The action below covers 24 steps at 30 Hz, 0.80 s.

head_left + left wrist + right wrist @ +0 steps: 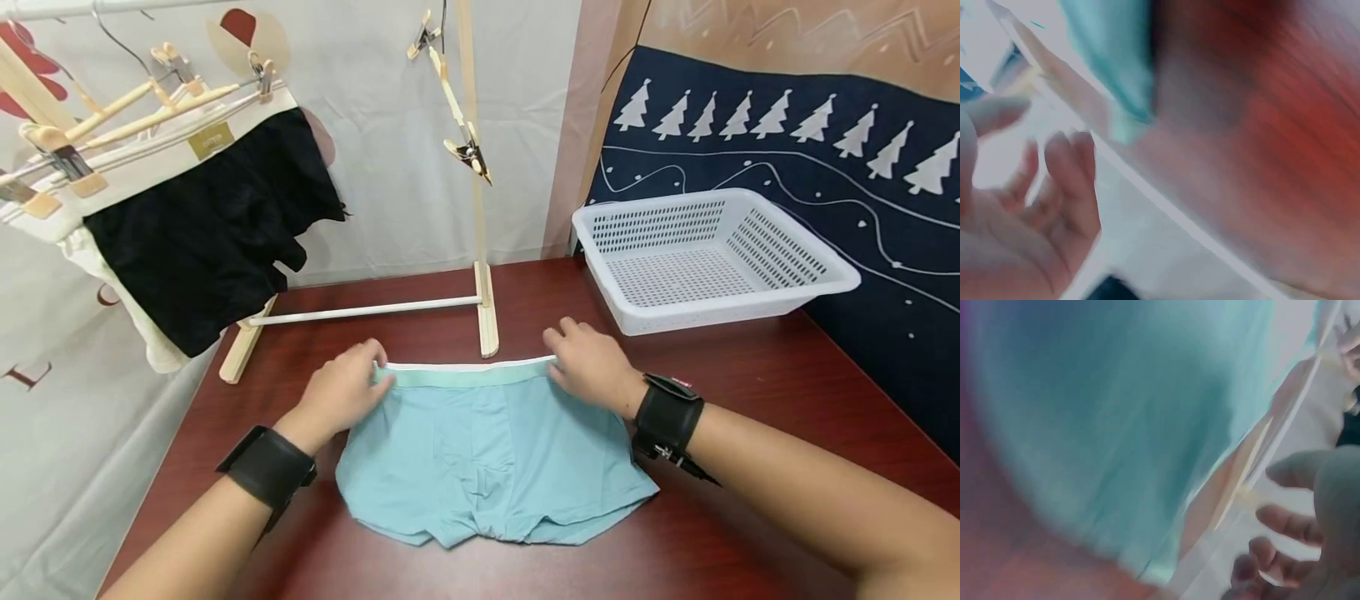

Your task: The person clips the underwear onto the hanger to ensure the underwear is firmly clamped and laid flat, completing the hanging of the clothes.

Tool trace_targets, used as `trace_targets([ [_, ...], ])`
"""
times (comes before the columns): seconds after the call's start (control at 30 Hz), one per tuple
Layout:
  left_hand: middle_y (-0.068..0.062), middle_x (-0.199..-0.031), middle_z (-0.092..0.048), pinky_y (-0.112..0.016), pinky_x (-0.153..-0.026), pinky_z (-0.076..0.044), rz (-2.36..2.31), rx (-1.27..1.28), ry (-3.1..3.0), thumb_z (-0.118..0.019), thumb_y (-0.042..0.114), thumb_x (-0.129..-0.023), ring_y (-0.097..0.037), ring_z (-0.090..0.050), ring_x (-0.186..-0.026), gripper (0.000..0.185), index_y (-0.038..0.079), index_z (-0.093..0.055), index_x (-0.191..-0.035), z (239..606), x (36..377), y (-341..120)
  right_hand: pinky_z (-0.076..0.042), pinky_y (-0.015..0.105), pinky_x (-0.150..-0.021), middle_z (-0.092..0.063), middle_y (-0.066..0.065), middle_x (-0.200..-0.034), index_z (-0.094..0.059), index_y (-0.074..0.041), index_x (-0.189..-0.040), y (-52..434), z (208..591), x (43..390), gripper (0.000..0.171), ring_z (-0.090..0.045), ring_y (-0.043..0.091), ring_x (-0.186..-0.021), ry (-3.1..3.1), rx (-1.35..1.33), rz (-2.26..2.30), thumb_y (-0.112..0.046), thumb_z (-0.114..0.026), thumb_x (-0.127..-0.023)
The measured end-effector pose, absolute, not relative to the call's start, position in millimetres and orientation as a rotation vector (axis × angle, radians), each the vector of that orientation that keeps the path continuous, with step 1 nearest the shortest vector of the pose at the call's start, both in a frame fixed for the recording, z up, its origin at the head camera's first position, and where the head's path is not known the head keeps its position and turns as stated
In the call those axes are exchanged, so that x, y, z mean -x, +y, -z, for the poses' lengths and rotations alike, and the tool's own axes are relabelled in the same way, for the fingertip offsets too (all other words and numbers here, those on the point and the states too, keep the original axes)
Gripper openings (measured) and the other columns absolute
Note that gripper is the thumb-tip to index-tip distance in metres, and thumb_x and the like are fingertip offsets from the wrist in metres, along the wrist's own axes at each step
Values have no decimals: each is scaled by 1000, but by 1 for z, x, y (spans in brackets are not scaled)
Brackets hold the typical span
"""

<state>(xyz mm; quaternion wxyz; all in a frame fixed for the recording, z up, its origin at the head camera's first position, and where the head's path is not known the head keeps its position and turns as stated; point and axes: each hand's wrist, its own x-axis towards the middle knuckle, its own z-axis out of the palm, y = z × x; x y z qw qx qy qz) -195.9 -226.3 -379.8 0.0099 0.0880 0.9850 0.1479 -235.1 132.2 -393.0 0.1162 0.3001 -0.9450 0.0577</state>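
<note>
Near the front edge of the table (787, 417), the light blue boxer briefs (487, 450) are laid flat and smooth, their waistband corners pinched by the left hand (341, 396) and the right hand (592, 362), so wrinkles could be caused by an uneven pull toward the drying rack (480, 250).

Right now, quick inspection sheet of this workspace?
Surface: dark red wooden table.
Job's things: light blue boxer briefs lying flat, waistband away from the person.
Clutter: white perforated basket, empty, at right rear; wooden drying rack with clips; black shorts hanging on it.
Grippers: left hand and right hand at the waistband corners; grip unclear.
Cables: nothing seen.
Surroundings: white backdrop, navy tree-print cloth.
</note>
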Motion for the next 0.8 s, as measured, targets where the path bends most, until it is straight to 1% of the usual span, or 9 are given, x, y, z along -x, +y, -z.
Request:
trace_targets([
  [0.07, 2, -69, -53, -28, -50, -38, -440, -434, 2992, -71, 31, -92, -12, -48, -56, 20, 17, -58, -91, 377, 184, -218, -44, 33, -51, -53, 5, -80, -60, -10, -87, 126, 391, 223, 19, -52, 18, -64, -2822, -979, -207, -24, -74, -86],
  [0.13, 7, -63, -49, -25, -50, -36, -426, -564, 2879, -72, 34, -91, -7, -45, -54, 23, 21, -56, -82, 377, 172, -213, -37, 27, -50, -48, 0, -74, -55, -14, -79, 124, 392, 212, 24, -46, 12, -60, -2902, -1090, -245, -28, -73, -87],
  [0.2, 9, -59, -45, -23, -50, -35, -420, -637, 2785, -73, 35, -91, -5, -43, -53, 26, 23, -54, -77, 378, 162, -212, -32, 24, -50, -44, -4, -70, -52, -17, -74, 125, 395, 203, 30, -41, 8, -57, -2971, -1171, -267, -32, -73, -89],
  [0.27, 11, -59, -44, -22, -51, -35, -416, -680, 2733, -74, 34, -90, -4, -42, -54, 29, 23, -52, -74, 381, 155, -213, -30, 23, -50, -41, -5, -67, -50, -18, -72, 129, 400, 198, 33, -39, 7, -56, -2984, -1212, -275, -35, -72, -90],
  [0.4, 11, -59, -43, -22, -53, -35, -449, -689, 2676, -78, 31, -87, -3, -42, -55, 29, 22, -52, -74, 387, 149, -222, -30, 22, -51, -39, -6, -66, -48, -20, -70, 139, 405, 195, 37, -38, 6, -55, -2972, -1212, -297, -38, -70, -92],
  [0.6, 9, -63, -44, -23, -54, -37, -516, -662, 2578, -83, 29, -81, -4, -43, -55, 29, 20, -55, -80, 387, 149, -237, -29, 22, -51, -38, -6, -66, -44, -21, -69, 152, 404, 199, 38, -37, 6, -56, -3004, -1192, -334, -38, -69, -93],
  [0.8, 9, -65, -45, -22, -55, -38, -568, -677, 2525, -84, 27, -79, -3, -43, -57, 31, 18, -55, -83, 386, 150, -242, -30, 22, -53, -37, -7, -64, -45, -20, -68, 154, 398, 207, 38, -36, 5, -56, -3060, -1258, -392, -35, -68, -95],
])
